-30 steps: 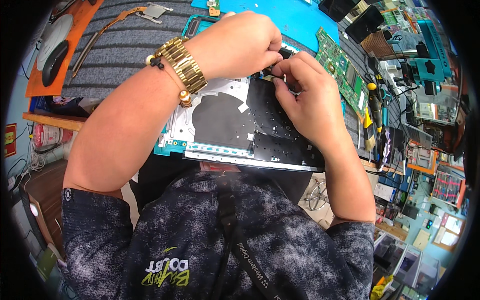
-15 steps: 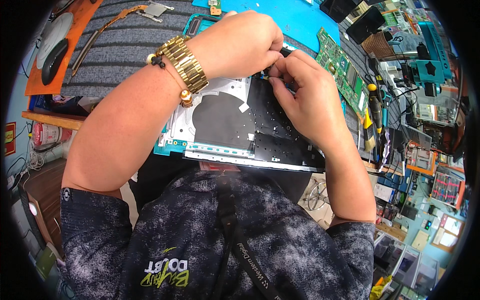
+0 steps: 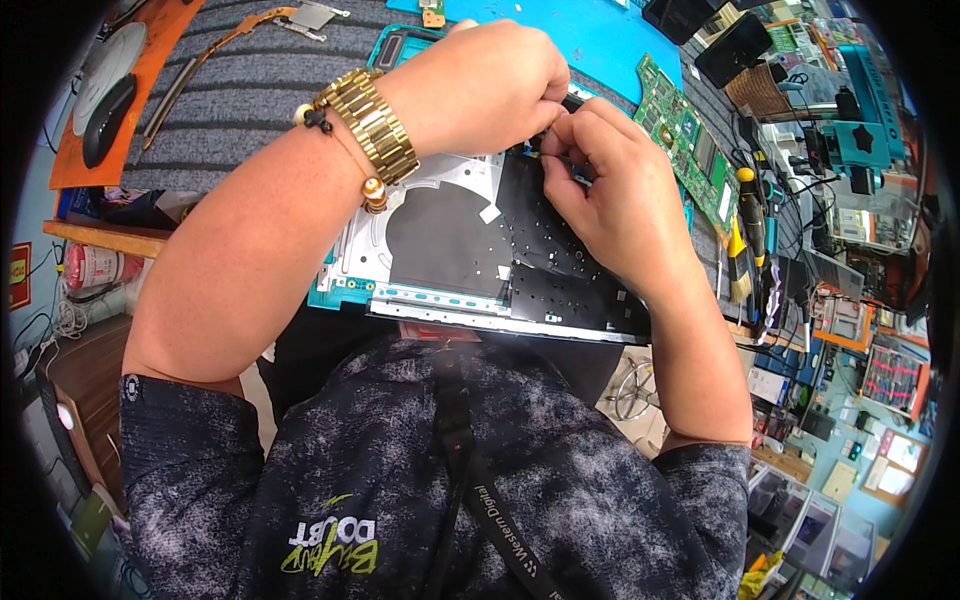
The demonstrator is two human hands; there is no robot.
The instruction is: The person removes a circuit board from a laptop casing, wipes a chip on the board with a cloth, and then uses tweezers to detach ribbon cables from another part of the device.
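A teal laptop chassis (image 3: 345,295) lies open in front of me, its inside showing a silver metal plate with a dark round patch and a black film (image 3: 570,240) with small holes on the right. My left hand (image 3: 490,85) reaches over it from the left, fingers curled together at its far part. Close against it, my right hand (image 3: 615,180) has thumb and forefinger pinched. A bit of dark, thin material shows where the fingertips meet; its kind is hidden by them. A gold watch (image 3: 370,125) is on my left wrist.
Right of the chassis lies a green circuit board (image 3: 690,140), with a yellow-handled brush (image 3: 738,265) and a screwdriver (image 3: 750,210) beside it. A blue mat (image 3: 600,50) is at the back. A copper heat pipe (image 3: 225,50) and a black mouse (image 3: 108,120) lie left.
Both hands stay at the same place over the chassis. The right thumb and fingers have shifted very slightly; little else differs.
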